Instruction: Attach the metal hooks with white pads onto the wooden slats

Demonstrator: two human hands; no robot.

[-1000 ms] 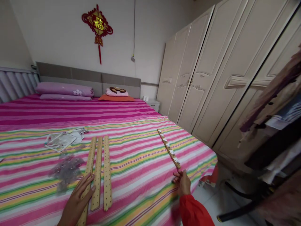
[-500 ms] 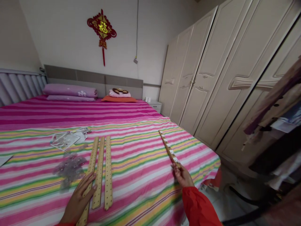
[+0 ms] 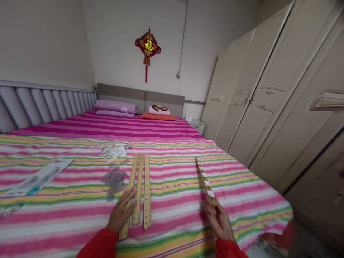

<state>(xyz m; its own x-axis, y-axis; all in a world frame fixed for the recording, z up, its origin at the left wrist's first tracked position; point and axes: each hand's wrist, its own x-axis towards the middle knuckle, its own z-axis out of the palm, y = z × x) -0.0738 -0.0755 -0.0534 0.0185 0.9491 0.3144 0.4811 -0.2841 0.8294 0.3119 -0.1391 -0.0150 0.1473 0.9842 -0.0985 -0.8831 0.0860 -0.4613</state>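
Observation:
My left hand (image 3: 122, 211) rests with its fingers stretched out over the leftmost of three pale wooden strips with rows of small holes. Beside that strip (image 3: 133, 172) lie the middle strip (image 3: 138, 200) and the right strip (image 3: 147, 193), roughly side by side on the striped bed sheet. In my right hand (image 3: 220, 218) is the near end of a separate wooden strip (image 3: 204, 179), pinched between thumb and fingers. A row of small white pieces, perhaps hooks, sits along its top. It points away from me and looks slightly tilted; whether its far end touches the sheet is unclear.
Left of the strips lies a pile of small clear plastic bags (image 3: 114, 179), with opened packaging (image 3: 114, 151) behind it. A flat white package (image 3: 40, 179) is farther left. Folded purple bedding (image 3: 115, 107) lies by the headboard; a wardrobe (image 3: 258, 107) stands right.
The view has turned left, bringing the white package into sight. My right hand has come a little closer to the three strips with its strip. My left hand stays on the leftmost one.

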